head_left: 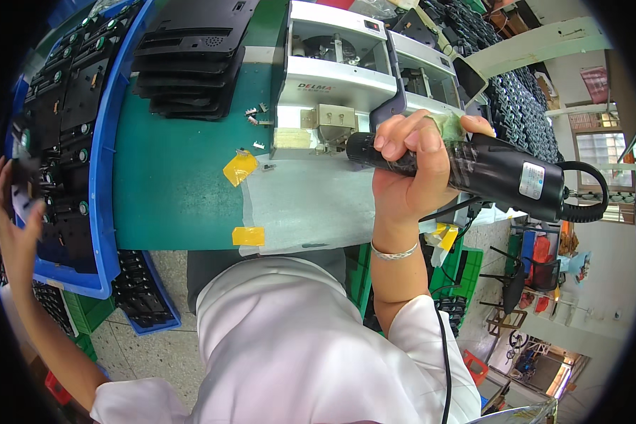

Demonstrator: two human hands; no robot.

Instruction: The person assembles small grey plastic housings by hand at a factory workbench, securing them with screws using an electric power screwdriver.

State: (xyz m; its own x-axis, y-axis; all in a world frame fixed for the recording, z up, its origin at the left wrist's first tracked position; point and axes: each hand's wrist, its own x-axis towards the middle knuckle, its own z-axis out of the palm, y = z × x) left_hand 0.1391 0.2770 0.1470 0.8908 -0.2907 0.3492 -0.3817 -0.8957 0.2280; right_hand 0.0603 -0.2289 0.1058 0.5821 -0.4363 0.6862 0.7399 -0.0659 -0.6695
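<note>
In my right hand is a black electric screwdriver, gripped with the fingers wrapped around its body. It lies almost level, its narrow end pointing left and its looped cord at the right. My left hand is at the far left, beside a blue tray of black plastic panels. Between its thumb and fingers is a dark, blurred part with a pale patch; its exact kind cannot be made out.
A stack of black panels rests on the green mat. Behind the right hand stands a white screw feeder, with a second feeder alongside. Small connectors and yellow tape lie near the white sheet.
</note>
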